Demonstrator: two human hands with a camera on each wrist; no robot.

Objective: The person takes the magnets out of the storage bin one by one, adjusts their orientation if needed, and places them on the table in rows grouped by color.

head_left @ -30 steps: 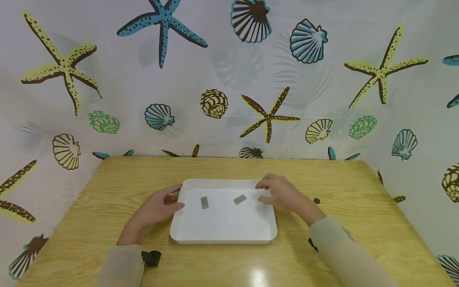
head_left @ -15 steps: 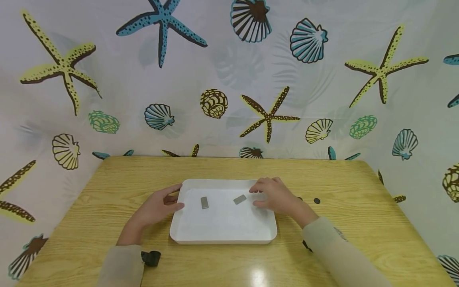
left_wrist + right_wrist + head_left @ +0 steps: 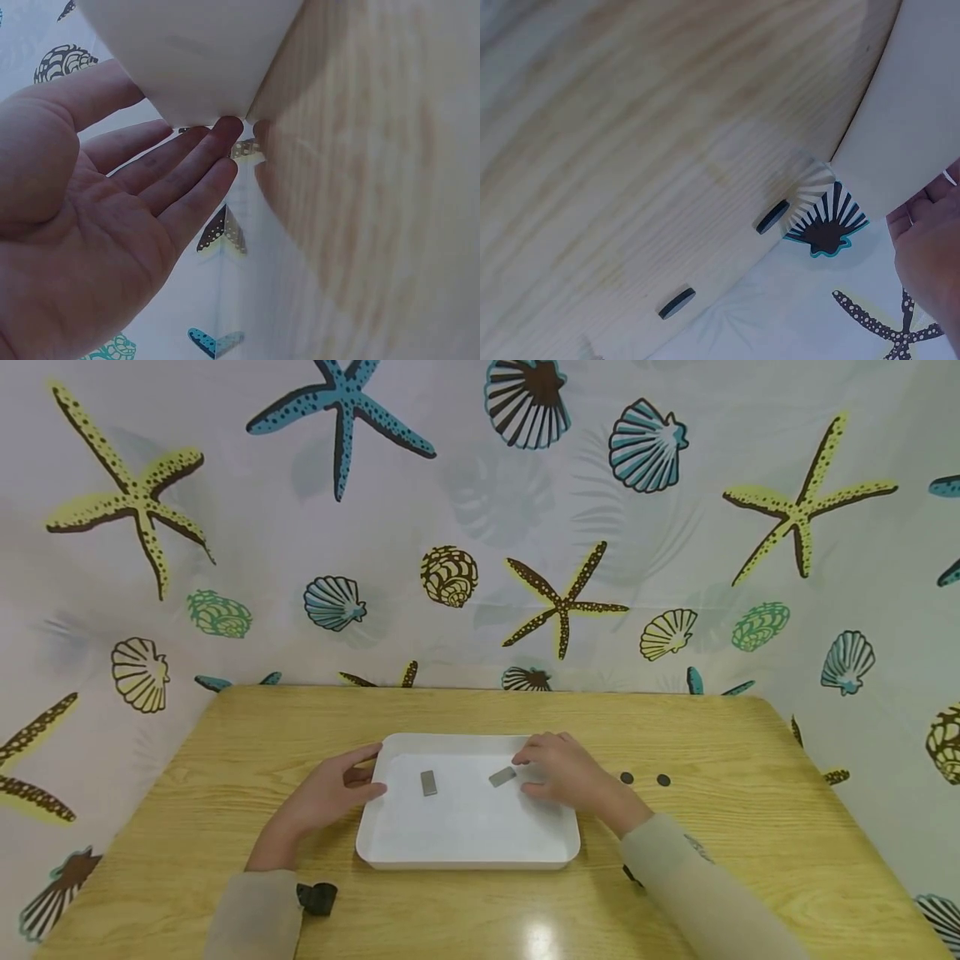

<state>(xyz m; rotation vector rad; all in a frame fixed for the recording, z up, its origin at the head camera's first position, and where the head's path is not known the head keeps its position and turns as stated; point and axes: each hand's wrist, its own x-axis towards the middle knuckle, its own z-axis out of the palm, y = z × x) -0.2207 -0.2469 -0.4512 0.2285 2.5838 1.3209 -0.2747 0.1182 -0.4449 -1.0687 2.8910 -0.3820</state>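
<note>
A shallow white tray (image 3: 465, 835) lies on the table, with two small flat grey rectangular pieces in it: a left piece (image 3: 428, 783) and a right piece (image 3: 502, 776). At the tray's left rim, my left hand (image 3: 324, 795) rests its thumb over the edge. The left wrist view has that hand's fingers (image 3: 196, 154) fairly straight beside the tray's outer wall (image 3: 195, 60). My right hand (image 3: 566, 774) reaches over the right rim, thumb and fingers apart, fingertips close to the right piece. I cannot see contact. In the right wrist view the tray wall hides those fingertips.
Two black discs lie on the wooden table (image 3: 697, 843) right of the tray, a nearer disc (image 3: 627, 777) and a farther disc (image 3: 663, 780). Behind the table hangs a cloth (image 3: 390, 527) printed with starfish and shells. A black object (image 3: 318, 899) shows by the left wrist.
My right hand has moved left over the tray, nearer to the right grey piece, uncovering a second black disc. The left hand, tray and grey pieces have stayed in place.
</note>
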